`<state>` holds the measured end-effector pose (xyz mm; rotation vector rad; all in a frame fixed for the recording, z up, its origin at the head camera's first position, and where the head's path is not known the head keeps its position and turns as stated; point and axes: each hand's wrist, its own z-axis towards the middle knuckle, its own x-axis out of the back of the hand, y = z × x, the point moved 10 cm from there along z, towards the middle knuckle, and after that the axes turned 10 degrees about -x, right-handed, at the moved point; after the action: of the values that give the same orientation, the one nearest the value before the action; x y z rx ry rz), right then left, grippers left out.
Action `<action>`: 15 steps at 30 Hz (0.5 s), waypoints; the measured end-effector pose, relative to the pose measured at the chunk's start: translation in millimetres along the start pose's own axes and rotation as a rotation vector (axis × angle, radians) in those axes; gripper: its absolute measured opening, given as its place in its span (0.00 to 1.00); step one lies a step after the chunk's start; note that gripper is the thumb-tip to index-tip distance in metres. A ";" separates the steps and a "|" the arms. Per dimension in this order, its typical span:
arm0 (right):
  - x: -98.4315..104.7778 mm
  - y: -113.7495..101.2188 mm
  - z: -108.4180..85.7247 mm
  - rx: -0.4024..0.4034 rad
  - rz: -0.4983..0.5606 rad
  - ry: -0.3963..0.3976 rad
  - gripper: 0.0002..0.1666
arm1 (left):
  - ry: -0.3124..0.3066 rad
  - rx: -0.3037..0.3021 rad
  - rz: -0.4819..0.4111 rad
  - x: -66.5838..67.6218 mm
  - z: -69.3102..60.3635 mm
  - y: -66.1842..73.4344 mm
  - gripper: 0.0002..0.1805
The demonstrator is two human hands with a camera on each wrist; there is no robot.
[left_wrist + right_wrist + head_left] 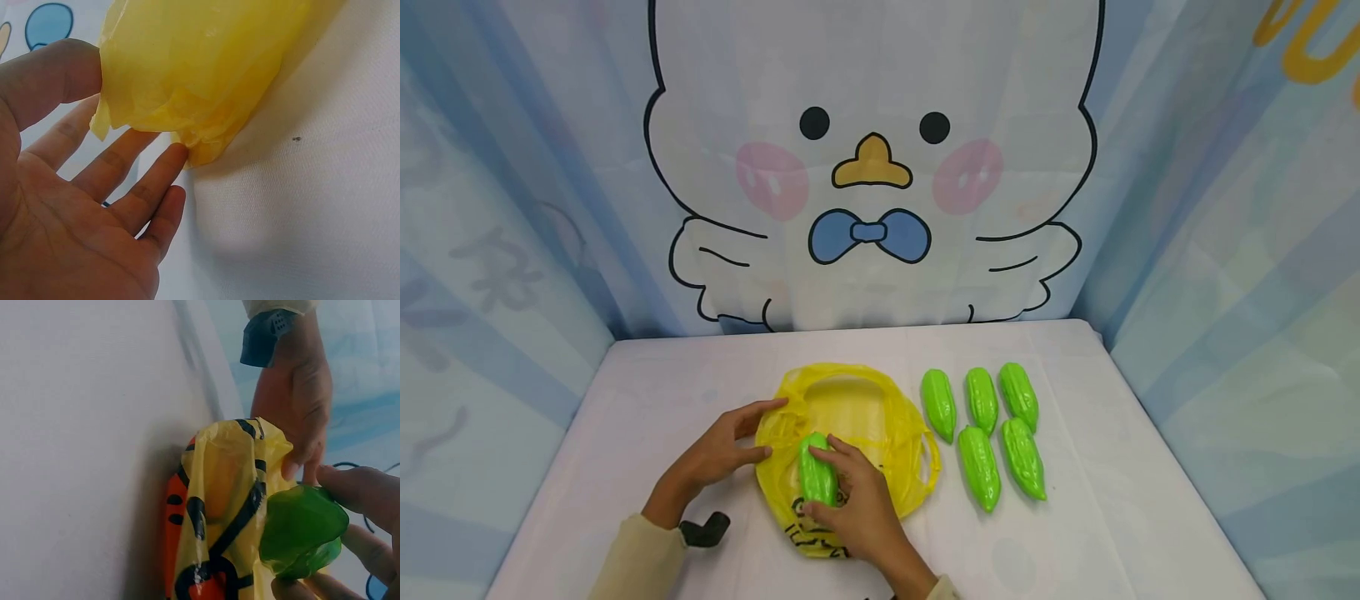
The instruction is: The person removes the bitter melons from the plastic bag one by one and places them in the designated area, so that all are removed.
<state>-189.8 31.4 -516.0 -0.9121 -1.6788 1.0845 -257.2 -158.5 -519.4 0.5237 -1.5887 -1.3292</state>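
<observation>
A yellow plastic bag (895, 417) with dark printing lies on the table, its mouth facing up. My left hand (727, 442) is at the bag's left side, thumb and forefinger apart and touching it. In the left wrist view the left hand's (94, 206) fingers are fairly straight, some tips hidden behind the bag (194, 69). My right hand (861, 506) holds a glossy green toy bitter melon (816, 475) between thumb and fingers over the bag's near part. The right wrist view shows this toy bitter melon (303, 531) close beside the printed bag (225, 481).
Several more green toy bitter melons (980, 468) lie in two rows to the right of the bag on the white-covered table (1075, 550). Printed curtains (865, 292) stand behind and at both sides. A dark strap piece (706, 530) sits at the left wrist.
</observation>
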 end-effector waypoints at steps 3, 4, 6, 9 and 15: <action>7.6 -0.8 -0.1 -0.017 0.016 0.009 0.41 | 0.003 0.022 -0.001 -0.1 -0.2 -1.6 0.40; 10.2 -1.0 -0.2 -0.021 0.020 0.012 0.41 | 0.004 0.027 -0.002 -0.3 -0.3 -2.1 0.40; 16.4 -2.2 -0.5 -0.024 0.026 0.025 0.41 | 0.009 0.042 -0.008 -0.3 -0.8 -3.5 0.40; 26.3 -4.5 -1.8 -0.018 0.030 0.049 0.42 | 0.009 0.045 -0.011 -0.8 -1.4 -3.4 0.40; 46.4 -9.1 -6.3 -0.009 0.040 0.098 0.43 | 0.009 0.044 -0.013 -0.8 -1.1 -1.9 0.40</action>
<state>-199.2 71.9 -492.6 -0.9922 -1.5922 1.0430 -256.4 -159.1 -521.5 0.5679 -1.6127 -1.3022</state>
